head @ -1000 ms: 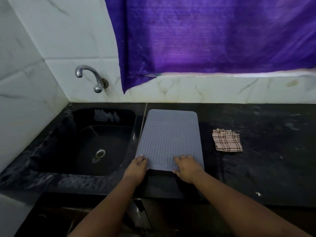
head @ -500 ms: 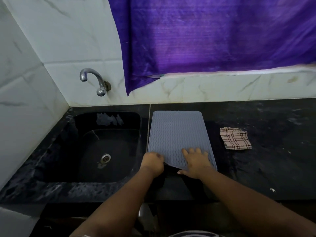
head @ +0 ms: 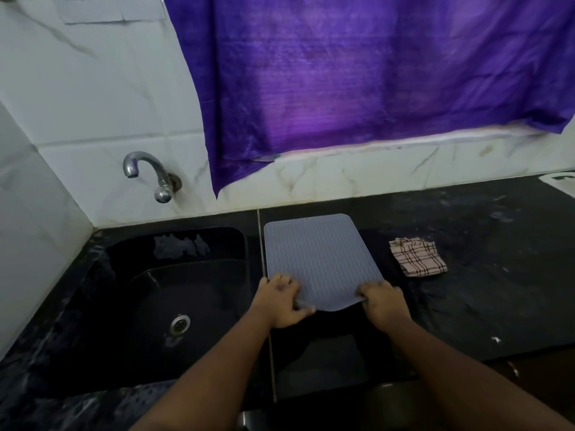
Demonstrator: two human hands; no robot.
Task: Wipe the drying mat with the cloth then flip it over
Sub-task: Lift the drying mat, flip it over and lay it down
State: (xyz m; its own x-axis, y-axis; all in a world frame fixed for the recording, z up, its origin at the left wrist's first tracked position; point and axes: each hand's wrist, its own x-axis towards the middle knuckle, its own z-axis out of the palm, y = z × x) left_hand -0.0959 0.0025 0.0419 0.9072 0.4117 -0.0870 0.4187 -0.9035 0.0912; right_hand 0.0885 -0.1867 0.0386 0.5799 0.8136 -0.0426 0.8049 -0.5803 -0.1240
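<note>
Two bare hands grip the near edge of a grey-blue rectangular silicone drying mat (head: 320, 259) with a wavy ribbed face, which lies on a black stone counter (head: 485, 293) just right of the seam that divides counter from sink. The left hand (head: 281, 301) pinches the mat's near left corner, fingers curled over the top and thumb seemingly tucked beneath; the right hand (head: 384, 301) clenches the near right corner the same way. That near edge appears raised slightly off the counter and bowed between the two hands, while the far edge lies flat toward the back wall.

The small checked cloth (head: 418, 257), pink with dark lines and loosely crumpled, lies on the counter to the right of the mat, apart from it and held by neither hand. By that evidence the wiping looks finished or set aside, though the mat's surface shows no clear sign either way, and the flip seems only begun: the ribbed face is up and most of the mat rests on the counter. Turning it over remains.

The counter is dark, mottled with pale smears and specks toward its right and far edges. To the left, a black sink basin (head: 174, 293) is sunk into the same stone, with a metal drain (head: 180, 323) at its floor and a curved chrome tap (head: 149, 172) fixed to the wall above. White marble-veined tiles (head: 93, 104) cover the walls, and a purple curtain (head: 373, 73) hangs over the opening behind the counter.
</note>
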